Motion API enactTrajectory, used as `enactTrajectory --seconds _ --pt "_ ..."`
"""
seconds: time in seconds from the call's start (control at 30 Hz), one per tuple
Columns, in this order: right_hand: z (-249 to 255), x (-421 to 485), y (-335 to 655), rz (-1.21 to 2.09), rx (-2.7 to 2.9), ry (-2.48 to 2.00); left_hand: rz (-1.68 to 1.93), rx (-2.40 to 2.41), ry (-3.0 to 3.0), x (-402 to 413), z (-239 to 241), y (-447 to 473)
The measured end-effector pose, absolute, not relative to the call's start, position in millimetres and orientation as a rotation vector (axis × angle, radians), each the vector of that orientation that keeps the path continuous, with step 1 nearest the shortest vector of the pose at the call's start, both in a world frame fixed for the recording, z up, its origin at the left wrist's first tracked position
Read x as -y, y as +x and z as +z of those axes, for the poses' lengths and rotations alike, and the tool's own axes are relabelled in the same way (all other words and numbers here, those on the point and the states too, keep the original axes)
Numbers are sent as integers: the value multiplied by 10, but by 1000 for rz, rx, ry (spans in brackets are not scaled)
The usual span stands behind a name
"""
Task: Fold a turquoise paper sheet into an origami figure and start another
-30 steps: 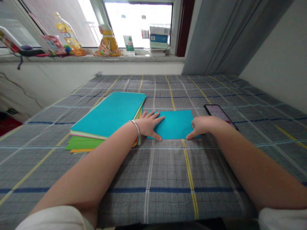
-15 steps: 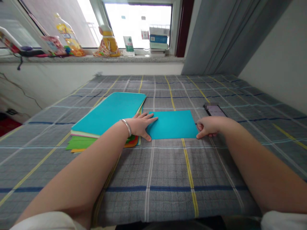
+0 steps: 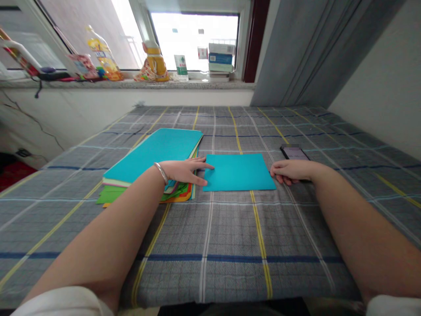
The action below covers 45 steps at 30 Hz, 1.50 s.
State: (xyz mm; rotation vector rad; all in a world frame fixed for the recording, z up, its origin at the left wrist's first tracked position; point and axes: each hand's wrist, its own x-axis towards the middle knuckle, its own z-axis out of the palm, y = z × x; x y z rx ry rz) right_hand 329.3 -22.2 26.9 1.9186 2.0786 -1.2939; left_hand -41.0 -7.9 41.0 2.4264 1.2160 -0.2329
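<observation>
A rectangular sheet of blue paper (image 3: pixel 238 172) lies flat on the checked cloth between my two hands. My left hand (image 3: pixel 186 170), with a silver bangle at the wrist, is open; its fingertips rest on the paper's left edge. My right hand (image 3: pixel 286 171) is closed, thumb and bent fingers together at the paper's right edge; how firmly they pinch it is hard to see. Left of the sheet sits a stack of coloured paper (image 3: pixel 154 151), blue on top, with green and orange sheets showing below. My left hand and forearm cover part of its near corner.
A phone (image 3: pixel 295 152) lies just beyond my right hand. The plaid cloth (image 3: pixel 230 232) covers the whole surface. On the windowsill (image 3: pixel 194 84) at the back stand a bottle (image 3: pixel 103 55), a tube (image 3: pixel 180 66) and stacked boxes (image 3: pixel 221 59). A grey curtain (image 3: pixel 296 48) hangs at the right.
My left hand has drawn back a little to the left, lifting its thumb off the near corner. My right thumb has left the near right corner and moved up the edge.
</observation>
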Motion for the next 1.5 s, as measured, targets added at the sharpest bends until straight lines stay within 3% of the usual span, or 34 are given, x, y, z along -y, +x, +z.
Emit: enactTrajectory --seconds 0.07,0.17,0.4,0.67,0.97,1.2,1.5 --pt "195 174 3189 -1335 -2119 2236 -52 -1371 2413 62 350 -319" --pt "57 80 3034 -1098 -2239 2514 252 -1820 2408 49 197 -111" --pt "-197 -83 3005 -661 -2448 2714 439 -2032 2392 -13 -43 116" --pt "-282 -131 3041 -1176 -2692 2583 1090 -1534 1852 -120 -41 11" --pt "-99 67 2991 -1089 -2824 2491 1224 -1335 1650 -47 5 -22" --pt "-27 169 2973 -820 -3027 2409 1264 -1318 1638 -33 13 -34" --pt "-33 153 2964 -904 -2952 2482 1241 -1322 1701 -5 4 -23"
